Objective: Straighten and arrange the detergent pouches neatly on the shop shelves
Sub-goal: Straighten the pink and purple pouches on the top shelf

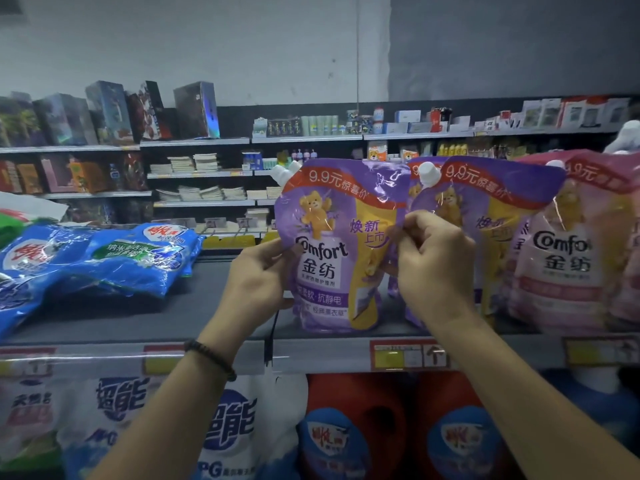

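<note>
The left hand (263,271) is gripping and the right hand (433,261) pinching the edges of the purple Comfort pouch (329,251), best seated flat, squarely beside the neighbouring purple pouch (488,206).

Bare forearms (162,414), dark beaded bracelet (212,359) (small round beads) behind the left hand (258,280)

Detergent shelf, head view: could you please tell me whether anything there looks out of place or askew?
The blue plastic detergent bags at the left of the grey shelf lie flat in a slumped heap, whereas the purple spouted pouch gripped by the left hand and right hand and the pink pouches stand upright.
</note>
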### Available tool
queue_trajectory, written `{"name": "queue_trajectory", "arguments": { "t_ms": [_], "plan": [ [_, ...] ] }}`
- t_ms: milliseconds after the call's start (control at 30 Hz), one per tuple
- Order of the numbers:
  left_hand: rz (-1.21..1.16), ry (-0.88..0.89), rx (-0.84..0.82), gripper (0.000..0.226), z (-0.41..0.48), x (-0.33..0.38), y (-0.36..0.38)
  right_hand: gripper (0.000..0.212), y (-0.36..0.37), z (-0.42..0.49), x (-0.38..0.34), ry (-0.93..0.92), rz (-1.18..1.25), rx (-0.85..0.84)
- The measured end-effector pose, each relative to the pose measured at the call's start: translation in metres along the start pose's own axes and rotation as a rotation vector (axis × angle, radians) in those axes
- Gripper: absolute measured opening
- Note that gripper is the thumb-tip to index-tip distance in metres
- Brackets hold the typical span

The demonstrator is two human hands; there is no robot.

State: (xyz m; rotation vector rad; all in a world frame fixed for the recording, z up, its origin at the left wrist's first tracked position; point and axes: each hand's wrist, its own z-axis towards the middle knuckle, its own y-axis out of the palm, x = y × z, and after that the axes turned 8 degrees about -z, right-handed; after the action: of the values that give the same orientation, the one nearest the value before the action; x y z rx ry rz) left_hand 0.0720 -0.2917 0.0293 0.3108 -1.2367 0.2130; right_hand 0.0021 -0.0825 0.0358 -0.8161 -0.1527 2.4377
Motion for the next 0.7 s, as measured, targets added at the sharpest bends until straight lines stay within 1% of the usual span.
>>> {"name": "queue_trajectory", "arguments": {
  "t_ms": [100, 167, 233, 333, 433, 533, 633, 700],
  "plan": [
    [0.063, 0.008, -0.002, 0.021, 0.004, -0.003, 0.001, 0.017, -0.012, -0.003, -0.007, -0.012, -0.087, -0.006],
    [0.150, 0.013, -0.024, 0.025, 0.006, -0.004, -0.002, 0.026, -0.019, -0.005, -0.011, 0.027, -0.074, -0.040],
    [0.240, -0.001, -0.070, 0.036, 0.006, -0.006, -0.005, 0.034, -0.023, -0.012, -0.011, 0.074, -0.013, -0.107],
    [0.298, -0.053, -0.161, 0.052, 0.002, -0.010, -0.011, 0.046, -0.025, -0.030, -0.004, 0.131, 0.001, -0.185],
    [0.374, -0.037, -0.229, 0.061, -0.004, -0.017, -0.012, 0.045, -0.023, -0.048, 0.006, 0.228, 0.042, -0.259],
    [0.360, -0.018, -0.233, 0.069, -0.005, -0.021, -0.014, 0.046, -0.022, -0.060, 0.012, 0.302, 0.112, -0.340],
    [0.407, 0.014, -0.242, 0.079, -0.004, -0.023, -0.014, 0.046, -0.021, -0.066, 0.013, 0.338, 0.180, -0.376],
    [0.424, 0.042, -0.227, 0.080, -0.005, -0.026, -0.012, 0.045, -0.022, -0.069, 0.012, 0.340, 0.225, -0.390]
  ]
}}
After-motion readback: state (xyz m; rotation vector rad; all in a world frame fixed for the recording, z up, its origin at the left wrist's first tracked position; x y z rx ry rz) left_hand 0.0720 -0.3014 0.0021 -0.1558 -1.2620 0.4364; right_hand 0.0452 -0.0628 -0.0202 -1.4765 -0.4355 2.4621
